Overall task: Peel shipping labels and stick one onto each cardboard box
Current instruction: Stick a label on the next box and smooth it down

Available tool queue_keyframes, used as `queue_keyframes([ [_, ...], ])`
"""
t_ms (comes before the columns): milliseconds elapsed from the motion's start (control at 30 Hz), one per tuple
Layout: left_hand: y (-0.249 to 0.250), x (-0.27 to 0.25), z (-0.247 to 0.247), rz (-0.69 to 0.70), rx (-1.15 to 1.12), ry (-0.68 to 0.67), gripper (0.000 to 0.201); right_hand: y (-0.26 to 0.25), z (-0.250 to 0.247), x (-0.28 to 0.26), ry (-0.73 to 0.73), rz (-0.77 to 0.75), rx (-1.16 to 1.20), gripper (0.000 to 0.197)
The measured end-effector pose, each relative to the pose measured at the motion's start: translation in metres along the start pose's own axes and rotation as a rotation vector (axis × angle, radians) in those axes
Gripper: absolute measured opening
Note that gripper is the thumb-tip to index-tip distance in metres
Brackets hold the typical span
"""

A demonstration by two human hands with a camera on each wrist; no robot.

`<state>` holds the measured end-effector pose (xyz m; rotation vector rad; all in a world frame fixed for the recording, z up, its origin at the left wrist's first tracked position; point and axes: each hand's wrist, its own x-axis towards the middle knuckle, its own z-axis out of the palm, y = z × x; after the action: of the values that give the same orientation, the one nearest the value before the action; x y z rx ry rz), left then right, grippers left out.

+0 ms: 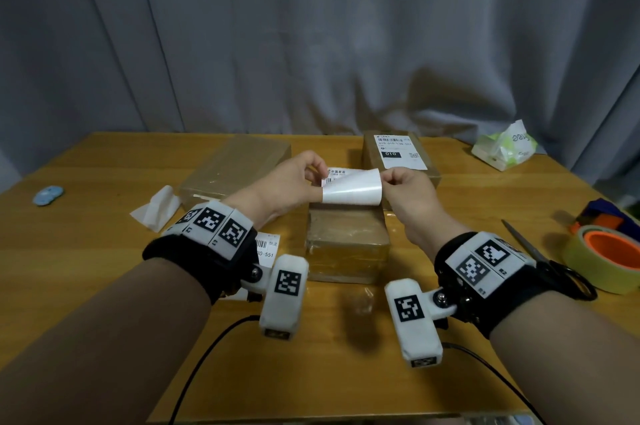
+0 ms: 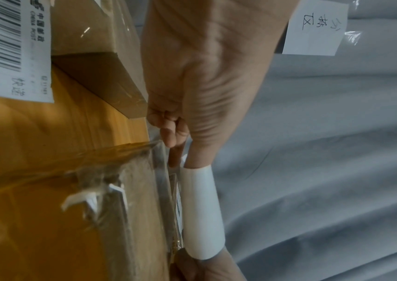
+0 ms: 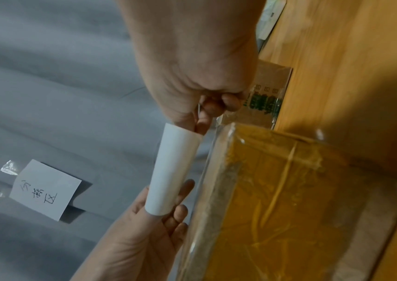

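Observation:
My two hands hold a white shipping label (image 1: pixel 353 190) in the air over the taped middle box (image 1: pixel 346 244). The left hand (image 1: pixel 320 171) pinches its left edge, where a strip of print shows. The right hand (image 1: pixel 386 179) pinches the right edge. The sheet curls, blank glossy side toward me. In the left wrist view the left hand (image 2: pixel 175 136) pinches the curled label (image 2: pixel 202 209). In the right wrist view the right hand (image 3: pixel 207 112) pinches the label (image 3: pixel 173 171) beside the middle box (image 3: pixel 276 209). A labelled box (image 1: pixel 398 150) stands at the back right; a plastic-wrapped box (image 1: pixel 235 164) lies at the back left.
More printed labels (image 1: pixel 266 248) lie under my left wrist. Crumpled white paper (image 1: pixel 156 209) lies at the left. Tape rolls (image 1: pixel 602 258) and scissors (image 1: pixel 526 244) are at the right, a tissue pack (image 1: pixel 505 147) at the back right. A grey curtain hangs behind the wooden table (image 1: pixel 346 372).

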<state>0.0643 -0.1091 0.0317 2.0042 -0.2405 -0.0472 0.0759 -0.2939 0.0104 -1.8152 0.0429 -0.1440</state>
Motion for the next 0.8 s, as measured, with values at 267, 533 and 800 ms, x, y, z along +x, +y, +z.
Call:
queue_keyframes([
  [267,0.003,-0.012,0.002,0.079,-0.062,0.026,0.022,0.000,0.002,-0.001,-0.032,-0.028,0.081,0.028],
  [533,0.002,-0.023,0.003,0.047,0.059,0.011,0.021,0.000,0.000,-0.009,-0.023,-0.076,0.038,0.033],
  [800,0.006,-0.023,0.002,-0.035,0.074,-0.060,0.038,-0.007,-0.005,-0.014,-0.224,-0.064,0.004,0.022],
])
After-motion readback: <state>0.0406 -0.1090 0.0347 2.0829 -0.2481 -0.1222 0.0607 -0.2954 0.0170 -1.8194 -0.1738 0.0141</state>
